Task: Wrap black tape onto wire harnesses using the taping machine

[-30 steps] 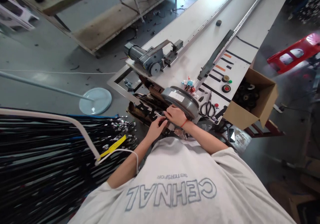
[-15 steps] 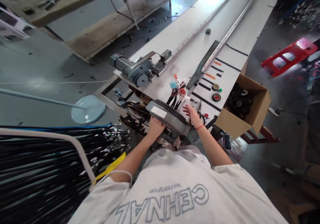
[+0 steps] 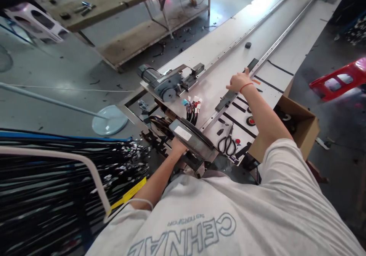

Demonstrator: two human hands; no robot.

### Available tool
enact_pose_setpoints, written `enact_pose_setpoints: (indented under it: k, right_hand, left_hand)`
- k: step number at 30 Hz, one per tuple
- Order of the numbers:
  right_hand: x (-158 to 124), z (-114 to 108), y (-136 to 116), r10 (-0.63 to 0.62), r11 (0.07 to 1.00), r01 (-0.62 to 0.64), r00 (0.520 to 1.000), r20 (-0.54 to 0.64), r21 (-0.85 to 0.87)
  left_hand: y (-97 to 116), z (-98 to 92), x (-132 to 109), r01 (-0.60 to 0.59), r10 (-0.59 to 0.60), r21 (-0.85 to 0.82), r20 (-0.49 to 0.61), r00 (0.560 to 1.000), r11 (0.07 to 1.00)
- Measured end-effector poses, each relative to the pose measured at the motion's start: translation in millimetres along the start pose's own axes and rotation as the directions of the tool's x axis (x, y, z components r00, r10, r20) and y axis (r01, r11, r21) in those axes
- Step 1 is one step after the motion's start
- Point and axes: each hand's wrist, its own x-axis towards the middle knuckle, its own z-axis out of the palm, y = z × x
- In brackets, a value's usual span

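Observation:
My right hand (image 3: 239, 82) reaches forward over the long dark metal bar (image 3: 225, 100) beside the rail, its fingers curled down over the bar and one finger raised. My left hand (image 3: 178, 146) is low at the near end of the table, under a grey machine guard (image 3: 191, 137) with a white label; its fingers are hidden there. Beyond the guard, a bundle of black wires with white, red and blue connectors (image 3: 192, 105) stands up. Snips with black handles (image 3: 228, 143) lie right of the guard, near a small red round piece (image 3: 238, 141).
A motor unit (image 3: 160, 81) sits at the table's left edge. Black strips (image 3: 240, 125) and a tape roll (image 3: 251, 121) lie right of the rail. An open cardboard box (image 3: 307, 128) stands at the right. Black cables (image 3: 57, 179) hang at the left, near a pale frame (image 3: 85, 162).
My right hand has moved forward from beside the guard onto the metal bar. The wire bundle now leans further left, and the snips have come into sight. My left hand stays at the guard.

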Motion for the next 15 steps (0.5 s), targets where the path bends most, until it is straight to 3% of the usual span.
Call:
enact_pose_setpoints:
  k: [3, 7, 9, 11, 15]
  right_hand:
    - [-19.9, 2.7, -23.3, -0.167, 0.986, 0.166, 0.986, 0.015, 0.013]
    - [-53.6, 21.0, -60.4, -0.209, 0.962, 0.239, 0.956, -0.206, 0.131]
    - [-61.0, 39.5, -71.0, -0.145, 0.954, 0.196, 0.964, -0.222, 0.227]
    - [-62.0, 59.6, -76.5, -0.042, 0.94, 0.093, 0.986, -0.159, 0.328]
    - [-59.1, 78.7, -85.7, 0.092, 0.905, -0.07, 0.995, -0.033, 0.419]
  left_hand:
    - [-3.9, -0.3, 0.8, -0.032, 0.032, -0.013, -0.011, 0.999, 0.999]
    - [-15.0, 0.0, -1.8, -0.124, 0.121, -0.089, -0.034, 0.992, 0.988]
    - [-19.7, 1.1, -4.3, -0.154, 0.149, -0.127, -0.047, 0.988, 0.98]
    - [-21.1, 2.1, -8.0, -0.173, 0.17, -0.113, -0.032, 0.985, 0.978]
    - [-12.3, 0.4, -15.7, -0.276, 0.273, 0.011, 0.114, 0.955, 0.961]
